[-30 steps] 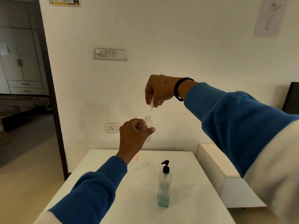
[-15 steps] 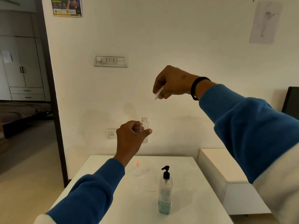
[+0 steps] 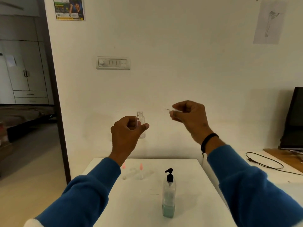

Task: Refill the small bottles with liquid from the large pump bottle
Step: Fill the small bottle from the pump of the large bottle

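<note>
We see the table (image 3: 188, 185) pushed against the wall (image 3: 180, 46), with the pump bottle (image 3: 168, 194) upright on it, right of centre and nearest us. Farther back and to its left stand two small bottles (image 3: 141, 171), side by side, the left one partly behind the left sleeve (image 3: 91, 190). Above the table, the left hand (image 3: 127, 133) holds an open bottle (image 3: 141, 125) upright. To its right, apart from it, the right hand (image 3: 190, 117) pinches what may be that bottle's spray top (image 3: 168, 110); it is too blurred for us to tell. Right of the table sits a lower ledge (image 3: 278, 176) with a cable (image 3: 265, 161) lying on it.
</note>
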A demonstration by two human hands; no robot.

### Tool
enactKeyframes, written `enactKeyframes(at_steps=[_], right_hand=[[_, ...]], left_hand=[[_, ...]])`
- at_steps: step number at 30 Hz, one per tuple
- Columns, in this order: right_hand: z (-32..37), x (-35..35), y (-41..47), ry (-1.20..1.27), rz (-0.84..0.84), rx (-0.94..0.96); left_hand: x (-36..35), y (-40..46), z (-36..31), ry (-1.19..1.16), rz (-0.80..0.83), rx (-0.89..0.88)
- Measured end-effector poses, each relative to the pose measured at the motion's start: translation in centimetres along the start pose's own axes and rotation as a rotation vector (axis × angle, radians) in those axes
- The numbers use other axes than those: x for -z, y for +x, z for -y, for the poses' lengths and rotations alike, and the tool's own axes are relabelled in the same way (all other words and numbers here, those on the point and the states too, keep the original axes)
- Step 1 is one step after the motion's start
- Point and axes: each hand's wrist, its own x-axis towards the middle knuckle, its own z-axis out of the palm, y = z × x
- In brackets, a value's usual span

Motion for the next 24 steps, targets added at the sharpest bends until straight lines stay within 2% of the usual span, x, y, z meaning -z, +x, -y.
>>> enactKeyframes(at_steps=[5,9,16,24], right_hand=[[-4.8,-1.3,-3.3,0.199,-0.158,-0.136],[-7.8,-2.3,-5.2,0.261,-0.211,-0.205],[-14.8,-4.5,-9.0,0.146,-0.202,-0.342],[-24.9,-8.9,-15.1,-0.008,-0.195,-0.535]], left_hand=[[0.4,-1.4,1.2,-0.033,0.03,0.036],[0.8,-2.7,3.0,-0.032,0.036,0.069],[0.4,-7.8,8.2,0.021,0.092,0.138],[-1.8,-14.1,17.4,0.056,0.098,0.322]])
